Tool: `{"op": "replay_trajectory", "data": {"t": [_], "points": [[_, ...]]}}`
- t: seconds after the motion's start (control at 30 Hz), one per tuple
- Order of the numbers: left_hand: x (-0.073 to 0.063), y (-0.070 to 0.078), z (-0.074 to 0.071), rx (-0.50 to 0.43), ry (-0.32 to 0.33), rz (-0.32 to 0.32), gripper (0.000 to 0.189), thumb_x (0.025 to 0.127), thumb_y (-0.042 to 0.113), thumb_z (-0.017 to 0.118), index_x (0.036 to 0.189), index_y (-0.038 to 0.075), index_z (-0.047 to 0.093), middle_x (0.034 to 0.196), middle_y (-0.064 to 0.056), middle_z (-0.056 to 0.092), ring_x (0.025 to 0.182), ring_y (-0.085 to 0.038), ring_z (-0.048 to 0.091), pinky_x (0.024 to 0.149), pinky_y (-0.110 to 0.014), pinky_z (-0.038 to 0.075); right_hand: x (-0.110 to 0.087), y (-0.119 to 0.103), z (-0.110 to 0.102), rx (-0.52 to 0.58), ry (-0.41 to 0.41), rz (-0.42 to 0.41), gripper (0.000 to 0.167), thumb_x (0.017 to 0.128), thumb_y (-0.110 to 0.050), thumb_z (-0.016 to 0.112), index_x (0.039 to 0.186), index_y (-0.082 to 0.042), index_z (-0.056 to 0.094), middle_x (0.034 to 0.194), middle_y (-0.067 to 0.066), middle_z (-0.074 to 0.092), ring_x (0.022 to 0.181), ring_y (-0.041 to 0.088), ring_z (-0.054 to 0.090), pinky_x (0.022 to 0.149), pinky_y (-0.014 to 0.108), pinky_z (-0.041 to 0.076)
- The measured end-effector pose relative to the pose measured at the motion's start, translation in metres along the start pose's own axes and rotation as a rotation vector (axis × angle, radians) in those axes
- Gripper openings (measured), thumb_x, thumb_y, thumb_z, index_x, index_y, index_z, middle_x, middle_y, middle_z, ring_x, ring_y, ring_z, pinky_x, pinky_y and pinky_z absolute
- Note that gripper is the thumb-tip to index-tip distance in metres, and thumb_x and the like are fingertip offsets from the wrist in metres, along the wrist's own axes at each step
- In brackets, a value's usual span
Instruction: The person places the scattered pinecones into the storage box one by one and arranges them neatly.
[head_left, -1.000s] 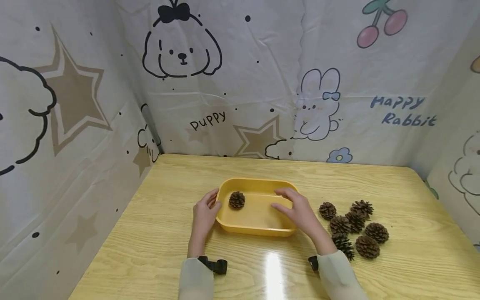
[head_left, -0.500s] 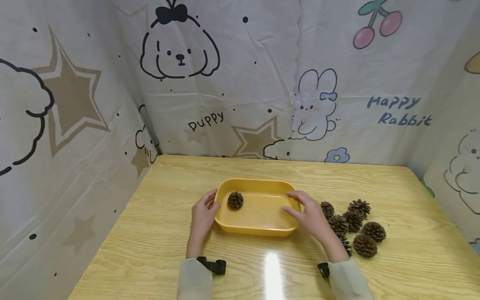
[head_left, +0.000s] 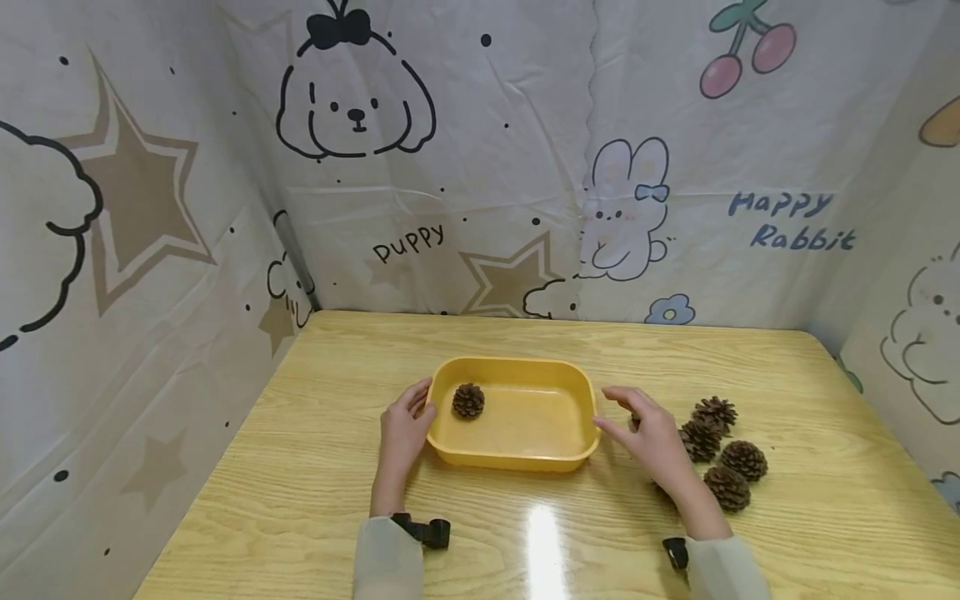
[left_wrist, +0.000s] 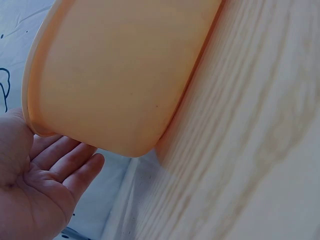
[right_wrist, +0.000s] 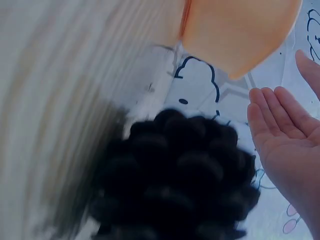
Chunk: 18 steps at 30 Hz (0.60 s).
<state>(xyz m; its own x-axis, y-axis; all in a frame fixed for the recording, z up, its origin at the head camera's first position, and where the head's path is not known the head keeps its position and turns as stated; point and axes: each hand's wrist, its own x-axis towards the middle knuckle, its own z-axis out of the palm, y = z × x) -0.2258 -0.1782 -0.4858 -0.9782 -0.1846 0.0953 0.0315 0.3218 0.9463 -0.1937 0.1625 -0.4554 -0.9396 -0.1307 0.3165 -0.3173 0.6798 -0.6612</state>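
Note:
A yellow plastic tray (head_left: 517,461) stands on the table with one brown pine cone (head_left: 468,401) inside, towards its left end. My left hand (head_left: 403,427) holds the tray's left end, thumb at the rim and fingers along the outer wall. The left wrist view shows those fingers (left_wrist: 82,172) beside the tray's end wall. Just off the right rim is my right hand (head_left: 651,433), thumb and fingers apart, with nothing between them. It partly covers the pile of pine cones (head_left: 727,487). A dark pine cone (right_wrist: 175,175) looms close in the right wrist view.
The wooden table (head_left: 300,492) runs back to a hanging cloth (head_left: 450,183) printed with cartoon animals and stars. More of this cloth (head_left: 150,350) hangs along the left side. Several pine cones lie grouped right of the tray.
My right hand has moved right, from over the tray's inside to beyond its right rim, now hiding some loose pine cones. My left hand keeps its place at the tray's left end.

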Motion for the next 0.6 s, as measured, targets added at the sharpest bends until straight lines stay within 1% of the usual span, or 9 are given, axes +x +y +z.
{"op": "replay_trajectory", "data": {"t": [0.13, 0.37, 0.6], "points": [[0.000, -0.001, 0.001, 0.008, 0.000, -0.001, 0.043, 0.092, 0.002, 0.059, 0.135, 0.005, 0.059, 0.135, -0.019, 0.061, 0.126, -0.031, 0.060, 0.107, -0.035, 0.052, -0.004, 0.007, -0.006, -0.027, 0.019, -0.003, 0.046, 0.086, -0.016, 0.074, 0.128, -0.001, 0.060, 0.126, 0.019, 0.063, 0.114, 0.040, 0.060, 0.095, 0.056, 0.056], [0.000, -0.001, 0.001, 0.013, 0.000, 0.005, 0.043, 0.092, 0.001, 0.058, 0.135, 0.004, 0.059, 0.134, -0.020, 0.061, 0.125, -0.031, 0.060, 0.106, -0.035, 0.053, -0.011, 0.015, -0.016, -0.026, 0.026, 0.022, 0.047, 0.088, -0.020, 0.072, 0.130, -0.001, 0.059, 0.127, 0.020, 0.062, 0.118, 0.041, 0.059, 0.098, 0.059, 0.054], [-0.001, 0.000, 0.000, 0.019, -0.005, -0.001, 0.043, 0.092, 0.003, 0.058, 0.135, 0.005, 0.058, 0.135, -0.019, 0.061, 0.126, -0.031, 0.060, 0.107, -0.036, 0.053, -0.017, 0.021, -0.025, -0.077, 0.042, 0.046, 0.047, 0.088, -0.018, 0.072, 0.130, -0.002, 0.058, 0.125, 0.020, 0.063, 0.116, 0.040, 0.060, 0.096, 0.060, 0.053]]}}
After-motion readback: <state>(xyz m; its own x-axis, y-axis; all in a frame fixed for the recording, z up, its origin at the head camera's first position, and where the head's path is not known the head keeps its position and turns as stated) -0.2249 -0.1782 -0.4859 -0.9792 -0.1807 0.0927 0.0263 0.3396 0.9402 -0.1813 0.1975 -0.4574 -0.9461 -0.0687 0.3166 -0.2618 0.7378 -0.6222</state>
